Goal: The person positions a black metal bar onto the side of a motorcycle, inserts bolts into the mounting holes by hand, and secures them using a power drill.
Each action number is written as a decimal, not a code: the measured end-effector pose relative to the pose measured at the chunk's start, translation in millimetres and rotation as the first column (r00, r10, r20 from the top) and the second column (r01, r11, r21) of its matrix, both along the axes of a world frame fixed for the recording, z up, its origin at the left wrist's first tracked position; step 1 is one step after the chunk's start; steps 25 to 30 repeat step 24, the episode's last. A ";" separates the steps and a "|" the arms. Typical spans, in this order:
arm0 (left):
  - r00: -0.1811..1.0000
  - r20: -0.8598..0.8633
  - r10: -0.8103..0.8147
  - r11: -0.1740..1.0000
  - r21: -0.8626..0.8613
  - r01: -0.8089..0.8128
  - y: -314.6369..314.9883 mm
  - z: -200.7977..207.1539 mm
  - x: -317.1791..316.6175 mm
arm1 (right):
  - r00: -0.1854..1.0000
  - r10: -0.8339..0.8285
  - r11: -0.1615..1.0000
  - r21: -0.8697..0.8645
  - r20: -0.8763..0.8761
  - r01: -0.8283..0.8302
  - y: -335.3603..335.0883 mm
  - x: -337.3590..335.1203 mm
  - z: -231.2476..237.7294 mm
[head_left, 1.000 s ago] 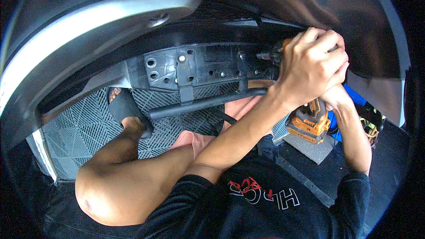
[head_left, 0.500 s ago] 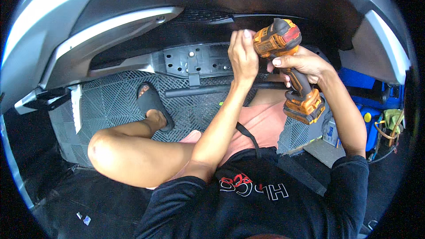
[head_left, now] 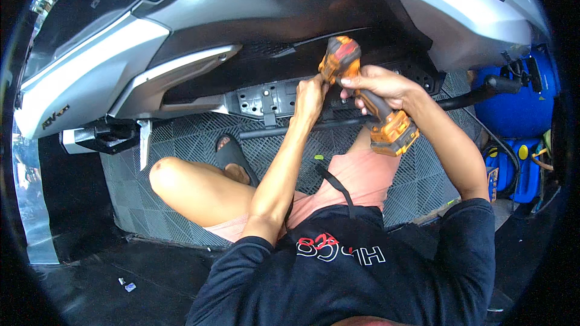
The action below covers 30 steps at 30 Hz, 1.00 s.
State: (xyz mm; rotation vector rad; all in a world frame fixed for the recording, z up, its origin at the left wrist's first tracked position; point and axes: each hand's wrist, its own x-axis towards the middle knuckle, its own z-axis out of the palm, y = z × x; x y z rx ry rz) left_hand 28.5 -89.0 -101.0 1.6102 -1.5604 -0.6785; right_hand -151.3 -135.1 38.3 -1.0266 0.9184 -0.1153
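An orange and black cordless impact driver (head_left: pixel 341 60) is in my right hand (head_left: pixel 386 86), whose fingers wrap round the grip below its head. Its battery end points toward me and to the right. My left hand (head_left: pixel 309 98) is closed at the driver's nose, and whatever its fingertips pinch there is hidden. Both hands are just above a black metal footboard plate (head_left: pixel 251 102) with several round holes, low on the side of a grey and black scooter (head_left: pixel 241 12). A black bar (head_left: pixel 266 134) runs along below the plate.
Dark grey ribbed floor tiles (head_left: pixel 145 187) lie under my legs. A blue tank (head_left: pixel 516 108) and a blue case (head_left: pixel 525 169) stand at the right. A silver-grey body panel (head_left: pixel 459 18) juts out above my right arm. Small scraps (head_left: pixel 130 287) lie at lower left.
My head view has shifted, showing more of the scooter. Both hands have brought the driver lower, closer to the plate, and its nose has tipped downward. My left fingers have curled in more.
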 end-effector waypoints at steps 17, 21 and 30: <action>0.954 -0.002 -0.300 0.902 -0.327 0.283 4.8 61.6 6.6 | 0.889 -0.252 0.965 0.025 0.383 0.262 107.1 -1.4 -1.3; 0.759 -0.545 -0.356 0.905 0.001 0.425 13.9 96.0 -12.7 | 0.836 -0.323 0.778 -0.379 0.444 0.501 131.7 22.6 -40.5; 0.546 -0.755 -0.363 0.867 -0.059 0.494 11.1 80.3 -14.9 | 0.864 -0.356 0.642 -0.578 0.357 0.503 140.3 35.7 -45.0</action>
